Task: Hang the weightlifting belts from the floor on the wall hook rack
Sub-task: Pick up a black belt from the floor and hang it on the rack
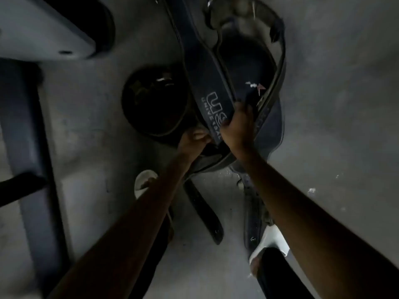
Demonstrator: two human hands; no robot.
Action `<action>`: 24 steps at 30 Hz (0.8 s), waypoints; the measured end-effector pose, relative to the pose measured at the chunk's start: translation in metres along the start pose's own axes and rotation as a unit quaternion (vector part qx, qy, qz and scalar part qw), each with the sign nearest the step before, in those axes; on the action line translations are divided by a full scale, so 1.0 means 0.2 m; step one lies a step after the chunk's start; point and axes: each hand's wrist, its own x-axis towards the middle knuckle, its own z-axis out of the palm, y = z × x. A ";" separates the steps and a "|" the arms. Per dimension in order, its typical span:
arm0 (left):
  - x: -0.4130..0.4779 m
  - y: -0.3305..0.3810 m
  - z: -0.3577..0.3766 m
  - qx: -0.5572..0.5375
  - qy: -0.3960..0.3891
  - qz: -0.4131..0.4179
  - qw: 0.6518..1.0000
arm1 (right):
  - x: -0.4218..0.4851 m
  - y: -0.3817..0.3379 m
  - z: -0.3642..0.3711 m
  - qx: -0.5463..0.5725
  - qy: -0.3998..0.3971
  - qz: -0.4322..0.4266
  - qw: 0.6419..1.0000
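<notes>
Several dark weightlifting belts lie tangled on the grey floor. A navy belt (207,83) with white lettering runs from the top centre down to my hands. My right hand (237,126) is closed on its lower end. A looped belt (278,67) with a metal buckle at the top lies just right of it. My left hand (193,141) grips a dark belt edge (207,157) underneath the navy one. A black strap (205,212) trails on the floor between my forearms. The wall hook rack is out of view.
A round black weight plate (151,100) sits left of the belts. A grey bench frame (32,147) fills the left side, with a pad (43,29) at the top left. My feet in white slippers (144,182) (272,240) stand below the belts.
</notes>
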 end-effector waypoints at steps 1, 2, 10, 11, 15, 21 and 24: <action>0.04 0.00 0.05 0.001 -0.004 0.006 1.000 | 0.02 0.01 0.03 -0.013 -0.004 -0.002 1.000; 0.08 0.01 0.08 -0.007 -0.003 0.007 1.000 | 0.03 0.00 0.06 -0.028 -0.005 0.005 1.000; -0.02 0.07 0.10 -0.007 0.027 0.024 0.999 | 0.21 -0.01 -0.14 0.085 -0.053 0.112 0.989; -0.08 0.08 0.08 0.005 0.031 0.049 0.998 | 0.19 0.00 -0.18 0.090 -0.076 0.106 0.987; -0.38 0.18 -0.05 0.001 0.048 0.162 0.986 | 0.01 -0.02 -0.38 0.204 -0.122 0.065 0.969; -0.96 0.66 -0.27 -0.045 0.063 0.267 0.961 | -0.27 -0.44 -0.94 0.347 -0.106 -0.045 0.931; -1.31 0.99 -0.35 -0.068 0.085 0.297 0.949 | -0.43 -0.69 -1.32 0.416 -0.109 -0.084 0.899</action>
